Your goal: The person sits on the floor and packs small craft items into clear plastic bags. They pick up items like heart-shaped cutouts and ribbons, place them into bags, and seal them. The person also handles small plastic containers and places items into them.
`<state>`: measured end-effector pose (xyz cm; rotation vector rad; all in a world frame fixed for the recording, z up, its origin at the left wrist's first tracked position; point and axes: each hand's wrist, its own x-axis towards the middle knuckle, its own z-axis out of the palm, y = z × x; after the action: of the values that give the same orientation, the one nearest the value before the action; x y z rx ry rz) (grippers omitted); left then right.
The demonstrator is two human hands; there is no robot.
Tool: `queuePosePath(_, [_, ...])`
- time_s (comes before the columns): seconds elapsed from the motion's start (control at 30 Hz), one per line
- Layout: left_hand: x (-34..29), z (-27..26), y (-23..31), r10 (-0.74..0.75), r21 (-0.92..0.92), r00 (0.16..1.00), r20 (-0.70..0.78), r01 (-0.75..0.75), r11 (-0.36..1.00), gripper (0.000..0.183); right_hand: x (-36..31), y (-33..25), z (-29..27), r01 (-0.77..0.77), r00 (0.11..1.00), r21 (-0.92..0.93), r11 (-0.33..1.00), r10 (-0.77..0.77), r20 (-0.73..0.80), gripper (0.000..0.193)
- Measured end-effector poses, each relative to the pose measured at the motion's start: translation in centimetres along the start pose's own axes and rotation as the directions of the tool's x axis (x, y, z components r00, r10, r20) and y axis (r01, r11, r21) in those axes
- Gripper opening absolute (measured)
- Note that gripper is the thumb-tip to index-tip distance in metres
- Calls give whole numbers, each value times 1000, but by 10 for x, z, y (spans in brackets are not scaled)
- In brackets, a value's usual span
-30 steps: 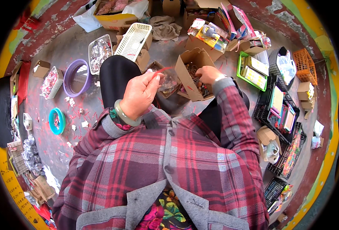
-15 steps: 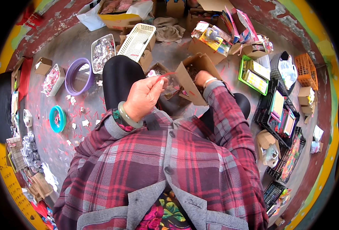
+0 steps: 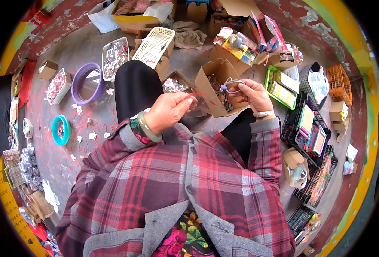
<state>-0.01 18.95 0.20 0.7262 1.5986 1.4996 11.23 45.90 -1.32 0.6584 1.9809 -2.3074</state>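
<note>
My left hand (image 3: 167, 112) is closed, pinching a thin red strip (image 3: 200, 94) that points to the right. Raised beside an open cardboard box (image 3: 214, 102), my right hand (image 3: 258, 97) grips a pale lavender hair tie (image 3: 233, 81) between thumb and fingers. Its loop hangs out to the left, over the box's right side. Inside the box lie more looped ties in brown and dark tones, partly hidden by the walls. Left of it, another small box (image 3: 181, 78) contains small wrapped pieces.
A purple basin (image 3: 74, 88), a turquoise bowl (image 3: 55, 130) and a cream basket (image 3: 155, 45) stand on the left and ahead. Red strips and white scraps litter the floor (image 3: 91, 160). On the right are a green basket (image 3: 279, 103), black crates (image 3: 303, 147) and an orange crate (image 3: 339, 83).
My right hand has come up out of the cardboard box and moved right, now with a lavender hair tie. My left hand keeps the red strip and has shifted slightly right and down.
</note>
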Motion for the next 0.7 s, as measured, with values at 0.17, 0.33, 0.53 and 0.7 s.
queuePosePath(0.17, [0,0,3,-143,47,990,-13,143,989,24,-24,-5,21,119,982,296,948,-156,105,21])
queuePosePath(0.33, [4,-1,-7,-206,-13,979,7,206,978,25,-38,-23,42,165,964,307,937,-219,151,21])
queuePosePath(0.53, [6,3,-7,-166,67,986,-3,166,984,25,-43,-39,77,230,957,111,967,-246,154,20])
queuePosePath(0.7, [6,2,-14,-96,215,995,-20,98,972,25,-41,-34,90,132,989,-83,988,-125,84,18])
